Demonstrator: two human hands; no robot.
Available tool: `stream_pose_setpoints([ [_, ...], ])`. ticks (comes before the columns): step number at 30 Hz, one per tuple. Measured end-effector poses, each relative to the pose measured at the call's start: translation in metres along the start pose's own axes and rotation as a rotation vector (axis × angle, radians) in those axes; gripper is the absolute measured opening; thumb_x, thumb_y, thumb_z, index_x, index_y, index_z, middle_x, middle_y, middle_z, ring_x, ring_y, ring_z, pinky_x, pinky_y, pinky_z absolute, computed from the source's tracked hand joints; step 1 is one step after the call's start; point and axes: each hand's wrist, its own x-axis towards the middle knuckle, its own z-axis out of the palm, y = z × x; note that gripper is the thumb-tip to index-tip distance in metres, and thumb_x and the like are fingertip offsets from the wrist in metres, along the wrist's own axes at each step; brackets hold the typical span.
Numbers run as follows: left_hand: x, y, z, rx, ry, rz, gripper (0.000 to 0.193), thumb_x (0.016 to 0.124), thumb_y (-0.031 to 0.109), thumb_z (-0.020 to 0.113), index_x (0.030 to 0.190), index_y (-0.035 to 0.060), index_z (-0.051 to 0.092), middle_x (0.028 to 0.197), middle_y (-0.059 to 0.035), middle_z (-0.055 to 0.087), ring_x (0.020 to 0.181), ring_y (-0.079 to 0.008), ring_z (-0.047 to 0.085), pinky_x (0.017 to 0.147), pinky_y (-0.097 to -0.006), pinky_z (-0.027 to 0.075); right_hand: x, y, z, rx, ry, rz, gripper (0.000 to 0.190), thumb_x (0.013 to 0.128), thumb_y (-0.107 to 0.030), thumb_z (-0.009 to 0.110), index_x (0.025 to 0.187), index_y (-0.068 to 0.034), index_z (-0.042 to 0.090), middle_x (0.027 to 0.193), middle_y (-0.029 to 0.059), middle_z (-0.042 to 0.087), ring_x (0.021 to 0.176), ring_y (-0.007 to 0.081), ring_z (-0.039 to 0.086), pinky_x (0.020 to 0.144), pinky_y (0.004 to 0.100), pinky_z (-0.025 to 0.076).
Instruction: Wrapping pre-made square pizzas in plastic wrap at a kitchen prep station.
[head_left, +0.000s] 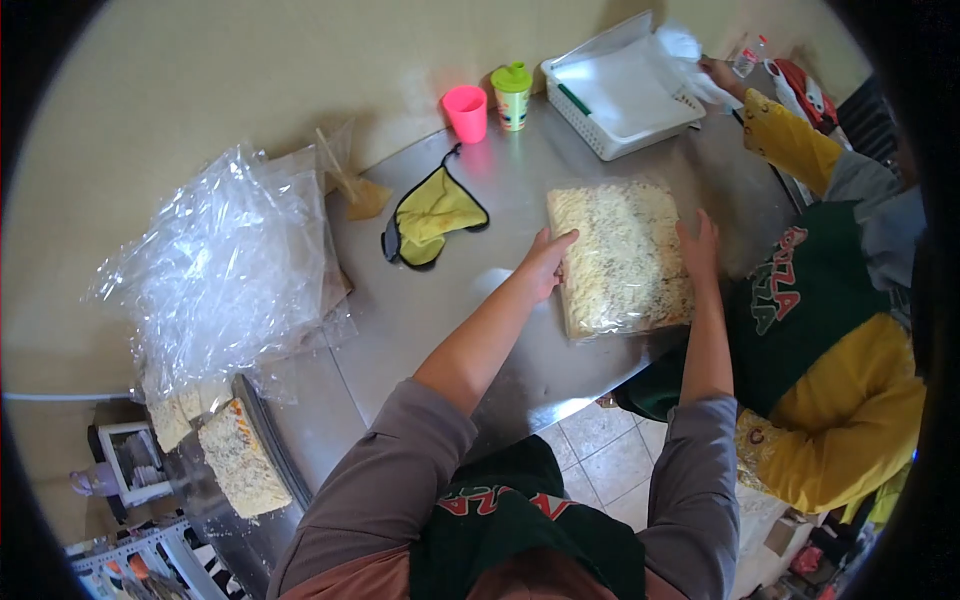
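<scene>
A flat rectangular slab of food topped with pale shreds and dark flecks (622, 262) lies on the metal table in a clear plastic bag. My left hand (547, 262) grips its left edge, thumb over the top and fingers at the side. Along the right edge is my right hand (699, 247), its fingers apart and its thumb against or very near the slab. The bag's film is wrinkled at the near end.
Clear plastic bags (225, 277) are heaped at left, above unwrapped topped slabs (244, 465) on a dark tray (274, 442). A yellow cloth (435, 217), pink cup (466, 116), lidded tumbler (513, 97) and white basket (619, 142) stand behind. At right, a co-worker's hand (721, 77) holds plastic.
</scene>
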Motion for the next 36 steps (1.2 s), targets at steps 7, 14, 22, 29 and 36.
stream_pose_setpoints([
  [7, -0.081, -0.04, -0.066, 0.904, 0.115, 0.68, 0.058, 0.08, 0.029, 0.064, 0.125, 0.0031, 0.04, 0.119, -0.0161, 0.045, 0.109, -0.0295, 0.046, 0.087, -0.0385, 0.041, -0.079, -0.073, 0.062, -0.644, -0.2, -0.38, 0.058, 0.088, -0.052, 0.038, 0.14, -0.029, 0.025, 0.148, 0.0113, 0.011, 0.137, 0.0296, 0.01, 0.105, 0.0581, 0.006],
  [14, -0.335, 0.053, -0.155, 1.919, 0.709, 1.209, 0.043, 0.076, 0.023, 0.064, 0.115, 0.0067, 0.053, 0.124, -0.0148, 0.045, 0.116, -0.0339, 0.043, 0.097, -0.0491, 0.032, -0.132, -0.209, 0.084, -0.003, -0.348, -0.69, 0.051, 0.086, -0.026, 0.055, 0.132, -0.012, 0.039, 0.141, 0.0184, 0.027, 0.131, 0.0331, 0.025, 0.106, 0.041, 0.021],
  [22, -0.372, 0.146, -0.315, 1.752, 0.917, 0.749, 0.039, 0.077, 0.017, 0.064, 0.112, 0.0046, 0.053, 0.118, -0.0131, 0.052, 0.11, -0.032, 0.049, 0.09, -0.0388, 0.042, -0.292, -0.422, 0.149, 0.434, -0.391, -1.307, 0.037, 0.077, -0.014, 0.063, 0.113, -0.005, 0.054, 0.11, 0.0144, 0.055, 0.102, 0.0309, 0.052, 0.089, 0.0376, 0.04],
  [29, -0.398, 0.167, -0.344, 0.746, 0.928, 1.311, 0.013, 0.088, 0.014, 0.052, 0.094, 0.0032, 0.056, 0.077, -0.0076, 0.062, 0.069, -0.0172, 0.058, 0.066, -0.0288, 0.046, -0.388, -0.483, 0.21, 0.338, -0.444, -1.586, 0.038, 0.076, -0.017, 0.064, 0.112, -0.01, 0.056, 0.11, 0.0106, 0.055, 0.103, 0.0286, 0.051, 0.088, 0.042, 0.038],
  [36, -0.534, 0.122, -0.25, 0.985, 1.018, 1.252, 0.011, 0.091, 0.01, 0.048, 0.092, 0.0027, 0.056, 0.078, -0.008, 0.062, 0.068, -0.0147, 0.057, 0.064, -0.0243, 0.044, -0.292, -0.497, 0.303, -0.352, -0.411, -1.013, 0.062, 0.085, -0.058, 0.035, 0.136, -0.023, 0.033, 0.141, 0.0113, 0.031, 0.132, 0.0286, 0.025, 0.102, 0.06, 0.013],
])
